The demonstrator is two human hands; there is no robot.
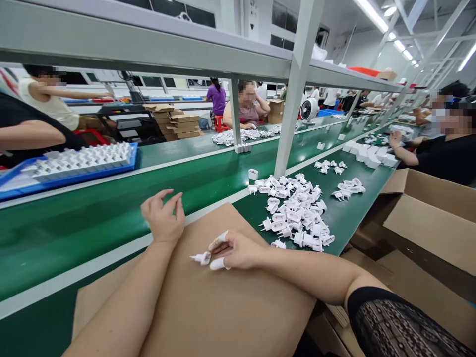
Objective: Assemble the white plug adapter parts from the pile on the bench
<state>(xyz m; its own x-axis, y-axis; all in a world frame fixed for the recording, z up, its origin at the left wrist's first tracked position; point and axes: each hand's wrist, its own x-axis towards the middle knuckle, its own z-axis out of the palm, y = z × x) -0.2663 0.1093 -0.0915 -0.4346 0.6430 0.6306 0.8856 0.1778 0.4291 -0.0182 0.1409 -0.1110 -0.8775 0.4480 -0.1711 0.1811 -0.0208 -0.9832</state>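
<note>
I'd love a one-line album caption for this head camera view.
White-tipped right hand beside a white plug piece over cardboard, left hand raised empty, loose plugs heaped nearby.

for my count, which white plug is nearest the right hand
The lone plug at the right hand, set apart from the heaped plugs on the green bench.
</note>
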